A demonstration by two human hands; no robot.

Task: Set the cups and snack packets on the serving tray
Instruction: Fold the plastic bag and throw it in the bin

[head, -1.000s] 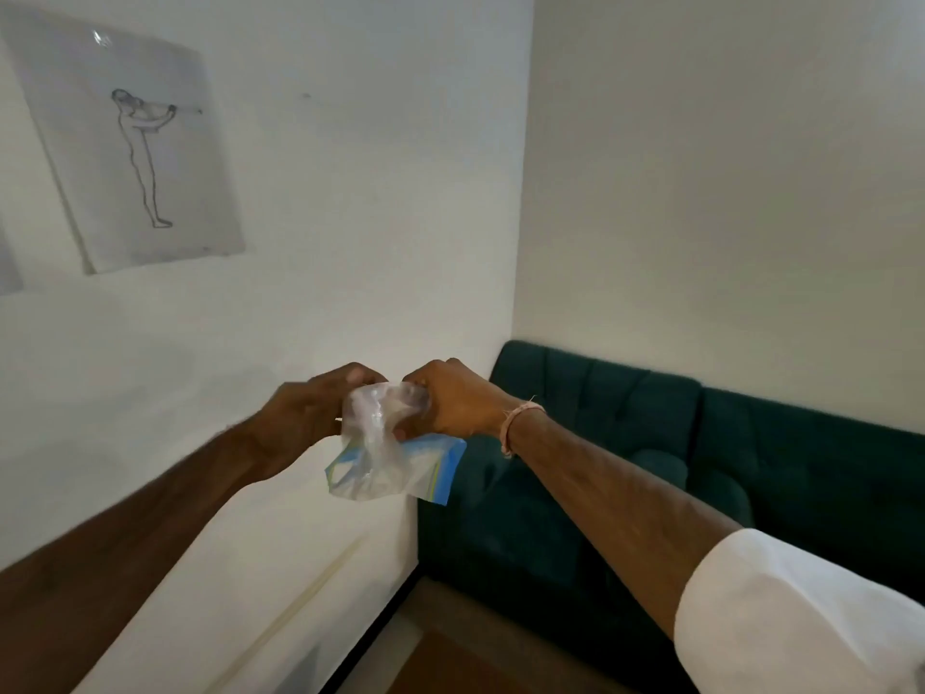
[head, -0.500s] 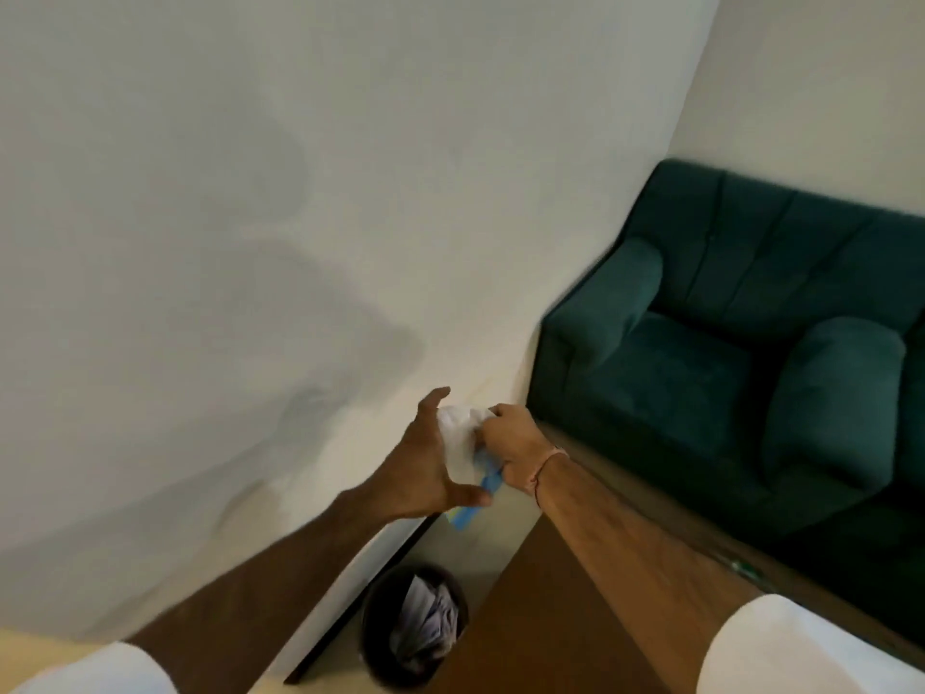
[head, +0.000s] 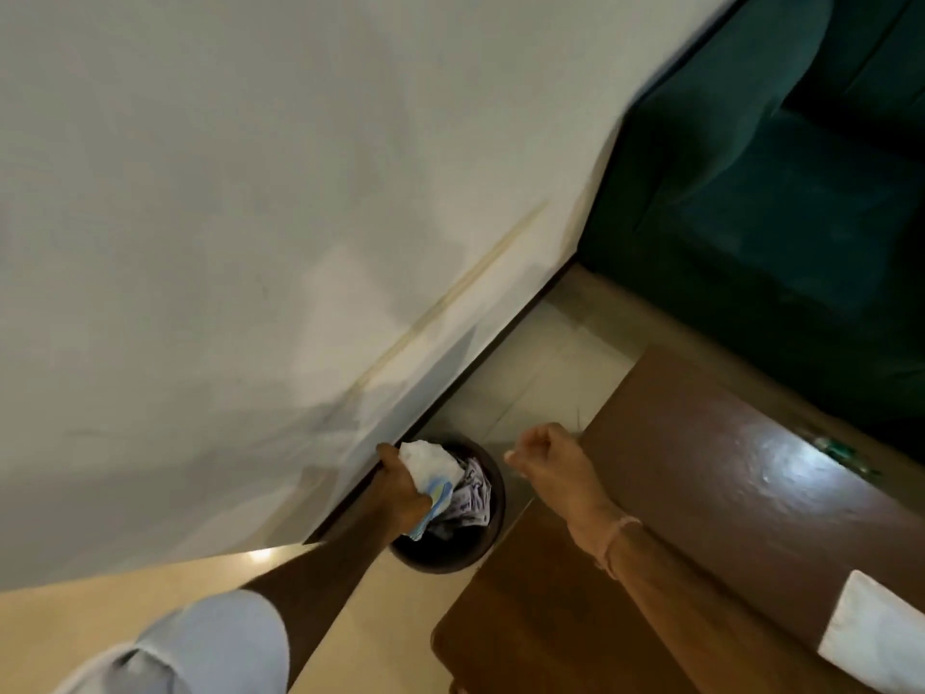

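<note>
Single head-worn view, tilted steeply down, close over wastebasket (head: 480, 538), wall (head: 250, 217) left

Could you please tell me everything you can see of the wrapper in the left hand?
The wrapper is a crumpled, thin, clear-to-white plastic bag with a blue and yellow printed edge at its lower end. It looks empty and scrunched into a loose wad. The left hand grips it from the wall side, fingers closed round it, holding it right over the open top of the dark round bin, which already holds crumpled paper. The right hand is apart from it.
</note>
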